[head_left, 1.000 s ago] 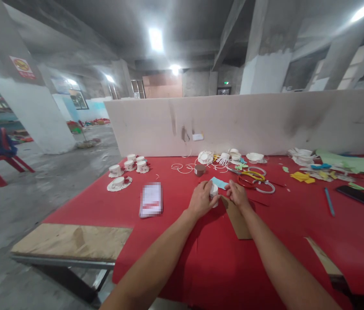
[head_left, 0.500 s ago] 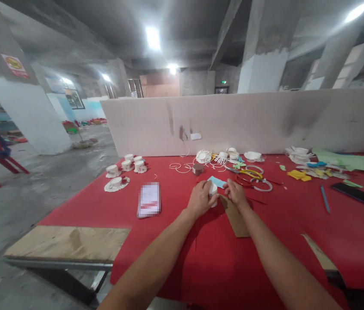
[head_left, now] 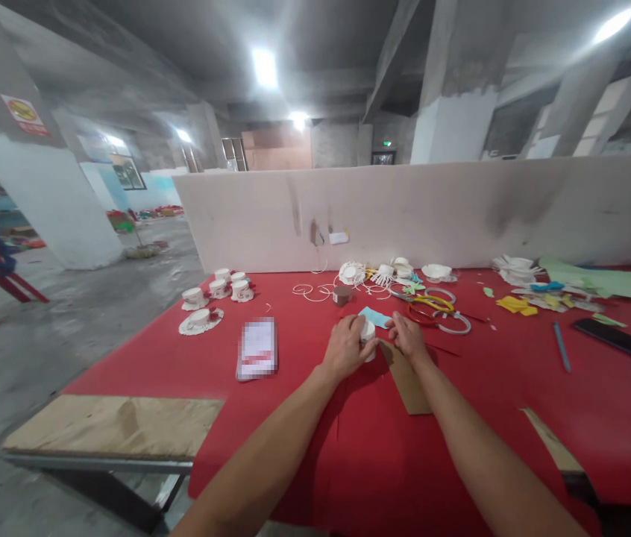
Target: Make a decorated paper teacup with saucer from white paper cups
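Observation:
My left hand [head_left: 342, 348] is wrapped round a small white paper cup [head_left: 368, 332] that lies on its side on the red table [head_left: 304, 418]. My right hand [head_left: 407, 338] sits just right of the cup with its fingers pinched together at the cup's rim; whatever they pinch is too small to make out. A brown cardboard piece [head_left: 408, 382] lies under my right wrist. A light blue paper scrap [head_left: 375, 316] lies just beyond the cup.
A phone [head_left: 258, 347] lies left of my hands. Finished paper cups on doilies [head_left: 201, 319] stand at the far left. Scissors and hoops [head_left: 437, 307], white cut cups [head_left: 388, 274] and coloured paper scraps [head_left: 517, 304] lie along the back board [head_left: 461, 209]. A blue pen [head_left: 559, 345] and a dark ruler [head_left: 623, 341] lie right.
The view has shifted slightly. Both hands stay on the cup in nearly the same place.

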Available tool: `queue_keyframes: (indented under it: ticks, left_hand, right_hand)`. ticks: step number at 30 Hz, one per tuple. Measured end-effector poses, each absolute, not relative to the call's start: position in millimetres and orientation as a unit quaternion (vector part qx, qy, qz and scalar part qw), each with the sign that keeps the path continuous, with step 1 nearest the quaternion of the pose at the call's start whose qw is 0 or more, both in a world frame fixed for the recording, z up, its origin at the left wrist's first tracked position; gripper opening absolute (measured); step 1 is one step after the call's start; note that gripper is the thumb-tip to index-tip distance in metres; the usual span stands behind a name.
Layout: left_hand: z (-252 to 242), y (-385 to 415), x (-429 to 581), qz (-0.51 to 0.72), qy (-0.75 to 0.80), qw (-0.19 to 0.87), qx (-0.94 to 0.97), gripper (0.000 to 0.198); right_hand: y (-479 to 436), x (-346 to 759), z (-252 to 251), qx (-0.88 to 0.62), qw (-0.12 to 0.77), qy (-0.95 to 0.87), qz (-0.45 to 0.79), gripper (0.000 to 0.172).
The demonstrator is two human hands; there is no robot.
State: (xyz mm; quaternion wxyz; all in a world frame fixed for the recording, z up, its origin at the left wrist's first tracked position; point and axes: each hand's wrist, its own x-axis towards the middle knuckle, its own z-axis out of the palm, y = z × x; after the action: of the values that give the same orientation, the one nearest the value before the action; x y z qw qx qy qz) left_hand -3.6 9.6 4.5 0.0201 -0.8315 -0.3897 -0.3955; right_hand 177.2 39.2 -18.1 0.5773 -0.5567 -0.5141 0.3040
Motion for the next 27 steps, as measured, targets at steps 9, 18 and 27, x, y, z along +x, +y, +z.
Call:
queue_keyframes:
  ticks: [9, 18, 27]
  left_hand:
    - [2, 15, -4, -0.423, -0.393, 0.040, -0.815, 0.046]
    - [-2, 23, -5, -0.459, -0.387, 0.055, -0.798, 0.045]
    - [-2, 22, -7, -0.417, -0.389, 0.034, -0.821, 0.046]
  right_hand:
    - [45, 176, -22, -0.550, 0.592, -0.515, 0.286, 0.064]
    - [44, 173, -19, -0.548, 0.600, -0.524, 0.255, 0.062]
    - [40, 172, -15, -0.546, 0.604, -0.537, 0.221, 0.058]
